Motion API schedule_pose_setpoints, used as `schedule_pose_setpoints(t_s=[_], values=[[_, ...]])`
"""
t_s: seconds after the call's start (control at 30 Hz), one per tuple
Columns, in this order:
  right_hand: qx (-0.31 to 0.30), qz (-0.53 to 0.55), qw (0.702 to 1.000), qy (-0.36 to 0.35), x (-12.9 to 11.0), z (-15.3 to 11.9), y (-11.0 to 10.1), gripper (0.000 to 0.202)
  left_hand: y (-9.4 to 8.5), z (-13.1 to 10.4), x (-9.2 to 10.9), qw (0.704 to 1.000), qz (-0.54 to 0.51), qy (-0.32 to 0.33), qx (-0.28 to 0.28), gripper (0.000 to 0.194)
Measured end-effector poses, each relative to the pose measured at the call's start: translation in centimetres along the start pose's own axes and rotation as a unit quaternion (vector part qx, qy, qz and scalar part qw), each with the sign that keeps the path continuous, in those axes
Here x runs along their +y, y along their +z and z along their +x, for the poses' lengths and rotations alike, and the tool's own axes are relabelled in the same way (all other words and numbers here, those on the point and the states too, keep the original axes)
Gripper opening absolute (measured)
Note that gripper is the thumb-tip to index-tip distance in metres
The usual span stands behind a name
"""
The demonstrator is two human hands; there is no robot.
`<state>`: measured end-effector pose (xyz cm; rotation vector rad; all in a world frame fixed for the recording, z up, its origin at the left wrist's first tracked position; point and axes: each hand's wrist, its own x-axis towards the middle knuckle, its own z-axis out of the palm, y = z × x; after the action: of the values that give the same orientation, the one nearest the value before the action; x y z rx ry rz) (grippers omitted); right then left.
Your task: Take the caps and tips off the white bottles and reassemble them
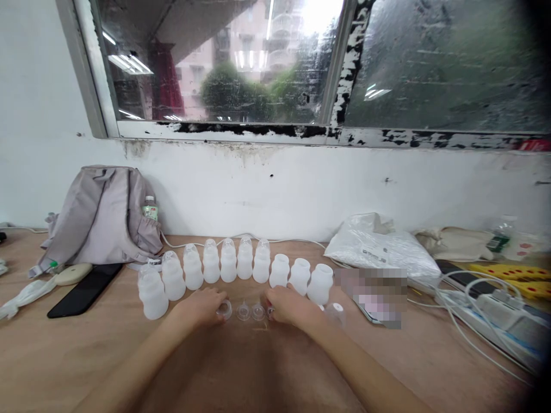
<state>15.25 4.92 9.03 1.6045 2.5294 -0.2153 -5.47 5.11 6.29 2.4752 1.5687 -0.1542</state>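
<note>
Several white bottles stand in an arc on the wooden table. Those at the left and middle, such as one bottle [193,268], wear clear domed caps, while the three at the right, one of them a bottle [319,285], have open tops. My left hand [201,308] has its fingers closed on a small clear cap [224,310]. Two clear nipples [243,311] sit on the table between my hands. My right hand [286,305] is closed on a small clear piece [271,312], mostly hidden by the fingers. A white-topped piece [337,311] lies right of it.
A grey backpack [101,218] and a black phone [84,291] are at the left. At the right are a plastic bag [379,246], a partly blurred phone [370,307], a power strip [499,312] with looping white cables, and yellow items [512,281].
</note>
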Motion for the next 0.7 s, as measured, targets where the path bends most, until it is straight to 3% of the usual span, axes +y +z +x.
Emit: schedule_pose_setpoints(t_s=[0.1, 0.17, 0.23, 0.33, 0.43, 0.53, 0.6, 0.7], values=[[0.009, 0.002, 1.000, -0.001, 0.2, -0.2, -0.5, 0.019, 0.0, 0.0, -0.1, 1.000, 0.029, 0.009, -0.002, 0.034], [0.055, -0.001, 0.998, -0.003, 0.5, -0.3, -1.0, 0.016, -0.1, -0.1, 0.0, 1.000, 0.025, 0.010, 0.002, 0.036], [0.146, 0.008, 0.989, -0.008, 0.8, -0.3, -1.7, 0.017, -0.6, -0.4, 0.2, 1.000, 0.012, 0.005, 0.007, 0.039], [0.313, 0.042, 0.949, -0.005, 1.2, 0.5, -2.3, 0.023, -1.6, -1.1, 0.8, 1.000, -0.001, 0.003, 0.010, 0.042], [0.406, 0.032, 0.913, 0.017, 1.6, 2.3, -2.3, 0.037, -2.4, -1.9, 1.5, 1.000, -0.006, 0.010, 0.015, 0.040], [0.414, -0.016, 0.908, 0.055, 2.0, 4.4, -2.1, 0.046, -2.8, -2.6, 2.0, 0.999, -0.009, 0.025, 0.032, 0.039], [0.402, -0.020, 0.913, 0.068, 2.2, 5.5, -2.0, 0.040, -3.1, -2.8, 2.3, 0.998, -0.009, 0.044, 0.054, 0.041], [0.395, 0.035, 0.916, 0.055, 2.0, 5.2, -2.3, 0.025, -3.6, -2.9, 3.0, 0.986, -0.020, 0.074, 0.147, 0.049]])
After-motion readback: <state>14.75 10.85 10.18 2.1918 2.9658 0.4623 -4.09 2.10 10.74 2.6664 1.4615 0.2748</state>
